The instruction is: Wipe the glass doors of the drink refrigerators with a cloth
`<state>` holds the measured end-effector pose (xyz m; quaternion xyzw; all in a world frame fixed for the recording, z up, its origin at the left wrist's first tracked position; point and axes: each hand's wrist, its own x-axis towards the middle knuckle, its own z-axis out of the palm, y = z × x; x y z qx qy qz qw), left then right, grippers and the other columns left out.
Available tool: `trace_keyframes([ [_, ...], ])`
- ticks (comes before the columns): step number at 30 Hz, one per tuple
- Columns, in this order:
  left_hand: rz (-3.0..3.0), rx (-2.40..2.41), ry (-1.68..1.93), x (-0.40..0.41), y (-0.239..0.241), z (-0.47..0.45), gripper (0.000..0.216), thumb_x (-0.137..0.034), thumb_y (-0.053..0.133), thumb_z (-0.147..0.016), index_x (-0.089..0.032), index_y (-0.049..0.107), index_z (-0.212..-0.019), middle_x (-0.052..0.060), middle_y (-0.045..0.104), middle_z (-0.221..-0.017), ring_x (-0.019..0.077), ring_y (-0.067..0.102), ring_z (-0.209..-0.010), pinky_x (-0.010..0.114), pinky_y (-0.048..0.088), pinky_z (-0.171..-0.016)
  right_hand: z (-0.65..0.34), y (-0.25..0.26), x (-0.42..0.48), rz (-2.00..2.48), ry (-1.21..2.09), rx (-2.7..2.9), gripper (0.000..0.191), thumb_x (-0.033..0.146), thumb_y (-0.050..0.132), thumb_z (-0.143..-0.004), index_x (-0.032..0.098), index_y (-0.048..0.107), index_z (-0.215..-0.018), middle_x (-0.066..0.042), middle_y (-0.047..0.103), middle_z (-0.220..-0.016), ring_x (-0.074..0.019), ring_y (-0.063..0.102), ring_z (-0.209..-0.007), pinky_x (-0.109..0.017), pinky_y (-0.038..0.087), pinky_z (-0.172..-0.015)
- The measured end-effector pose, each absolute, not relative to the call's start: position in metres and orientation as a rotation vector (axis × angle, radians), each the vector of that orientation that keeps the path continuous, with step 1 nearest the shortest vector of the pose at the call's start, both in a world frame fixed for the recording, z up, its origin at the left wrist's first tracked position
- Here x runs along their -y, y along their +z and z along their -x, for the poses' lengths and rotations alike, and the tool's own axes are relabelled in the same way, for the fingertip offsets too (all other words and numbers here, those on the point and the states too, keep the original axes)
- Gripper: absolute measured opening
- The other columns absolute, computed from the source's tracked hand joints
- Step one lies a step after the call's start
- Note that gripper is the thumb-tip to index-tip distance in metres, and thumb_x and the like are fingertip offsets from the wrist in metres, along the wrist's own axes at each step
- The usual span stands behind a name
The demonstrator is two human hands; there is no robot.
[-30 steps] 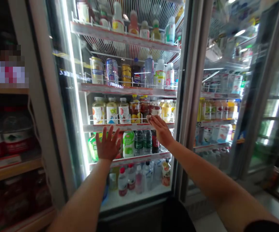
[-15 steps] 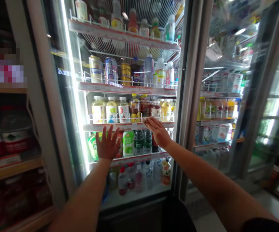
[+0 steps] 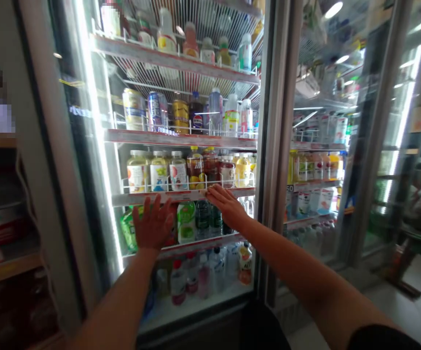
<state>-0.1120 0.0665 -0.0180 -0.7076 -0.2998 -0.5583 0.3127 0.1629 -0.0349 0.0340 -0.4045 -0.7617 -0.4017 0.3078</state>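
Both arms reach toward a lit drinks fridge with shelves of bottles and cans. My left hand [image 3: 153, 222], fingers spread, is in front of the lower shelves, near a green-and-white carton [image 3: 186, 222]; it holds nothing. My right hand [image 3: 228, 206] has its fingers stretched out, palm downward, by the white front edge of the middle shelf [image 3: 174, 196]. I cannot tell whether either hand touches glass or the shelf. Behind that edge stand juice bottles [image 3: 137, 171] and tea bottles with yellow caps [image 3: 195, 167]. Dark green bottles [image 3: 202, 216] are partly hidden behind my right hand.
Cans [image 3: 180, 116] and bottles fill the upper shelves. Small bottles with red caps [image 3: 178, 282] stand at the bottom. A metal door frame [image 3: 280, 146] parts this fridge from another on the right. Wooden shelving [image 3: 6, 272] with packaged goods stands at the left.
The view has shifted slightly, so the fridge appears a little further left and lower. Both hands keep nearly the same outstretched pose before the shelves.
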Motion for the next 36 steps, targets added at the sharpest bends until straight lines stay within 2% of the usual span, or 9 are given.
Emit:
trace_keyframes([
  [6,1.82,0.804,-1.428,-0.068,-0.019,0.113,0.057,-0.038,0.047,-0.098,-0.034,0.031,-0.152,0.006,0.03,-0.161,0.0257,0.009,-0.153,0.058,0.001,-0.122,-0.164,0.039,0.029,1.121,-0.977,1.65,0.065,-0.003,0.034,-0.091,0.021,0.04,-0.151,-0.005,0.041,-0.156,-0.0198,0.019,-0.152,-0.046,0.029,-0.122],
  [11,1.857,0.799,-1.474,-0.07,-0.019,0.113,0.059,-0.038,0.047,-0.097,-0.038,0.027,-0.153,0.003,0.028,-0.161,0.0271,0.01,-0.153,0.06,0.001,-0.122,-0.165,0.045,0.031,1.037,-1.017,2.084,0.07,-0.003,0.037,-0.09,0.03,0.037,-0.152,0.002,0.043,-0.155,-0.0173,0.025,-0.15,-0.045,0.03,-0.122],
  [15,1.836,0.779,-1.449,-0.069,-0.019,0.113,0.062,-0.037,0.046,-0.098,-0.038,0.022,-0.155,0.004,0.025,-0.162,0.028,0.01,-0.153,0.061,0.002,-0.121,-0.175,0.054,0.033,1.122,-0.995,1.82,0.069,-0.004,0.036,-0.089,0.024,0.038,-0.152,-0.004,0.039,-0.157,-0.02,0.02,-0.152,-0.046,0.03,-0.121],
  [21,1.835,0.79,-1.45,-0.066,-0.018,0.113,0.066,-0.035,0.047,-0.097,-0.041,0.016,-0.155,0.002,0.021,-0.163,0.028,0.01,-0.153,0.063,0.004,-0.121,-0.181,0.038,0.038,1.057,-1.048,2.158,0.068,-0.002,0.041,-0.091,0.028,0.037,-0.152,0.0,0.041,-0.156,-0.0176,0.024,-0.15,-0.044,0.03,-0.121],
  [29,1.823,0.773,-1.452,-0.067,-0.018,0.113,0.068,-0.034,0.049,-0.096,-0.041,0.016,-0.155,0.002,0.021,-0.163,0.028,0.011,-0.153,0.063,0.004,-0.121,-0.18,0.036,0.035,1.039,-1.062,2.138,0.065,-0.003,0.039,-0.09,0.022,0.041,-0.15,-0.001,0.042,-0.156,-0.0178,0.022,-0.151,-0.043,0.027,-0.122],
  [33,1.847,0.787,-1.479,-0.066,-0.017,0.112,0.068,-0.035,0.049,-0.096,-0.044,0.016,-0.154,-0.001,0.021,-0.163,0.0289,0.012,-0.153,0.063,0.004,-0.121,-0.164,0.037,0.033,1.185,-0.991,1.872,0.061,-0.001,0.038,-0.091,0.02,0.045,-0.148,-0.005,0.041,-0.156,-0.0197,0.022,-0.151,-0.044,0.029,-0.121],
  [36,1.87,0.786,-1.511,-0.065,-0.016,0.111,0.067,-0.036,0.049,-0.096,-0.046,0.016,-0.153,-0.002,0.02,-0.163,0.0287,0.012,-0.152,0.062,0.002,-0.122,-0.151,0.036,0.034,1.141,-0.996,2.036,0.063,0.0,0.041,-0.091,0.023,0.044,-0.149,-0.003,0.042,-0.156,-0.0189,0.024,-0.15,-0.043,0.029,-0.121],
])
